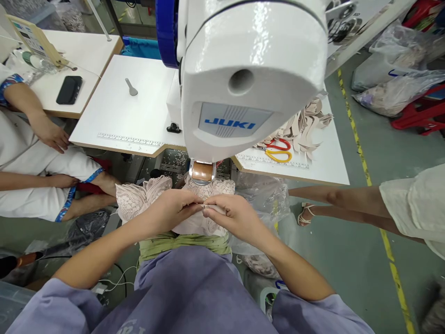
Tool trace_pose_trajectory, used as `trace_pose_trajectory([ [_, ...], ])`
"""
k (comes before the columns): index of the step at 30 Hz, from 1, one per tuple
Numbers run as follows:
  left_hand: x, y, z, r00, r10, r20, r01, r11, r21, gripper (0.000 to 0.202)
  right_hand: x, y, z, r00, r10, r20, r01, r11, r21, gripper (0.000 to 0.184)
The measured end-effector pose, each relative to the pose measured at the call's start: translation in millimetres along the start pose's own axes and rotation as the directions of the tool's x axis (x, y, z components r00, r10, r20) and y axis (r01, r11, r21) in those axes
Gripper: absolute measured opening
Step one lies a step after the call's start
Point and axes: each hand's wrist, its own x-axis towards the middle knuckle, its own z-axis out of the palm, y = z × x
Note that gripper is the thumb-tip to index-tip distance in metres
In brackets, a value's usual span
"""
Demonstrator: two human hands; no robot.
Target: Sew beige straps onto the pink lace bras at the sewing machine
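Observation:
A pale pink lace garment [139, 197] lies in front of me, just below the arm of a white Juki sewing machine [250, 74]. My left hand [174, 208] and my right hand [232, 213] meet over the garment, each pinching a narrow strip at its edge between thumb and fingers. The pinched strip sits right under the machine's metal foot housing [202, 172]. Part of the lace is hidden beneath my hands.
Scissors with red and yellow handles [278, 150] and a pile of beige cut pieces [306, 123] lie on the white table [121, 111]. A seated person in white [34, 153] is at left, another person's legs [333, 199] at right. A phone [69, 89] lies far left.

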Motion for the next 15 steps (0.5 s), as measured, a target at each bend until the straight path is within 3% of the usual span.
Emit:
trace_pose_trajectory([
  [4, -0.1, 2.7, 8.0, 0.996, -0.027, -0.087, 0.038, 0.991, 0.132, 0.026, -3.4, -1.5, 3.0, 0.984, -0.103, -0.143, 0.084, 0.987, -0.136, 0.014],
  [7, 1.0, 6.8, 16.3, 0.983, -0.011, -0.182, 0.016, 1.000, 0.025, 0.030, 3.2, -8.0, -5.5, 0.956, -0.201, -0.212, 0.154, 0.964, -0.218, 0.015],
  [10, 6.4, 2.9, 18.2, 0.941, -0.041, -0.335, 0.032, 0.999, -0.032, 0.026, 25.2, -13.4, -22.0, 0.986, -0.090, -0.140, 0.071, 0.989, -0.133, 0.013],
  [13, 12.9, -14.8, 11.8, 0.897, 0.096, -0.431, 0.021, 0.966, 0.259, 0.022, 52.1, -14.8, -34.4, 0.996, 0.022, -0.090, -0.036, 0.987, -0.158, 0.017],
  [15, 15.8, -30.8, 4.6, 0.881, 0.307, -0.361, -0.086, 0.852, 0.516, 0.022, 64.1, -15.9, -37.2, 0.996, 0.029, -0.084, -0.049, 0.967, -0.251, 0.023],
])
